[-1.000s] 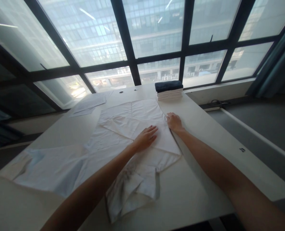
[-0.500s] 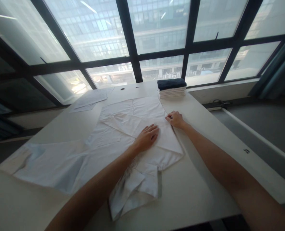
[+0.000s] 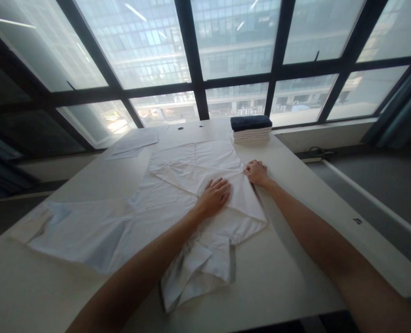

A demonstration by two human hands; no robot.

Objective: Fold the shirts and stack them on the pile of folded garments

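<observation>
A white shirt [image 3: 167, 199] lies spread over the table, one side folded across its middle. One sleeve [image 3: 87, 231] stretches out to the left, and another crumpled part [image 3: 194, 277] hangs toward the near edge. My left hand [image 3: 214, 196] rests flat on the folded layer, fingers extended and slightly apart. At the garment's right edge, my right hand [image 3: 256, 172] has its fingers curled and pinched on the cloth. My left forearm covers part of the shirt's lower middle.
The white table [image 3: 285, 277] stands against large dark-framed windows. Toward its far end is a stack of folded white clothes [image 3: 250, 136] topped by a dark blue folded garment [image 3: 251, 122]. Thin pale sheets [image 3: 136, 141] lie at the far left. A curtain [image 3: 395, 111] hangs at right.
The view has shifted slightly, so everything sits a little farther right. Both hands keep nearly the same places on the shirt; the right fingers look slightly more curled at its edge.
</observation>
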